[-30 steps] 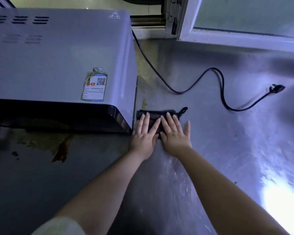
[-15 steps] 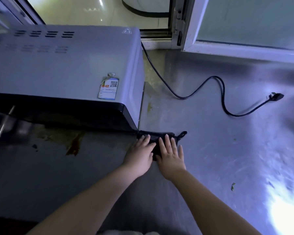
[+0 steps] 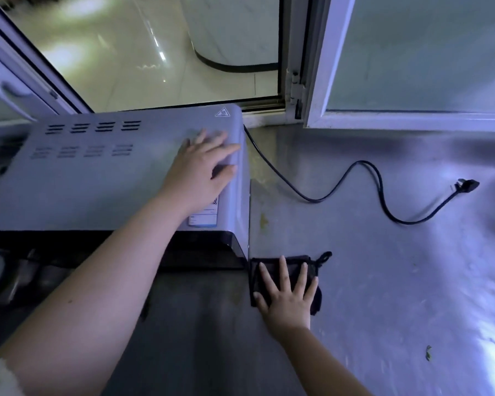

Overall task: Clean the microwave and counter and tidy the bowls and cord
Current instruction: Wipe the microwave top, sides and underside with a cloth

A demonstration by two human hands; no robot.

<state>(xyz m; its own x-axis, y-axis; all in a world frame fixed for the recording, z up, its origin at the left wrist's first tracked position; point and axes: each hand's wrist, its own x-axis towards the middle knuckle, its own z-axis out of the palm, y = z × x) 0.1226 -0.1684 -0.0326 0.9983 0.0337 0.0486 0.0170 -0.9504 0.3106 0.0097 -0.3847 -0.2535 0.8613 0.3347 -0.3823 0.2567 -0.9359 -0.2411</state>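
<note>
Centre frame, left hand (image 3: 203,172) lies flat, fingers spread, on the microwave (image 3: 97,178) top, hiding most of its label (image 3: 203,220). Lower centre, right hand (image 3: 287,295) presses spread fingers on a dark cloth (image 3: 293,265) on the counter (image 3: 383,281). Cord (image 3: 362,162) snakes right, plug (image 3: 467,185) lying loose. Far left: too dark to read.

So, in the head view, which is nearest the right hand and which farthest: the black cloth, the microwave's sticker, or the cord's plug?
1. Black cloth: under the right hand, which presses on it.
2. Sticker: up and left, on the microwave top.
3. Plug: far right on the counter.
</note>
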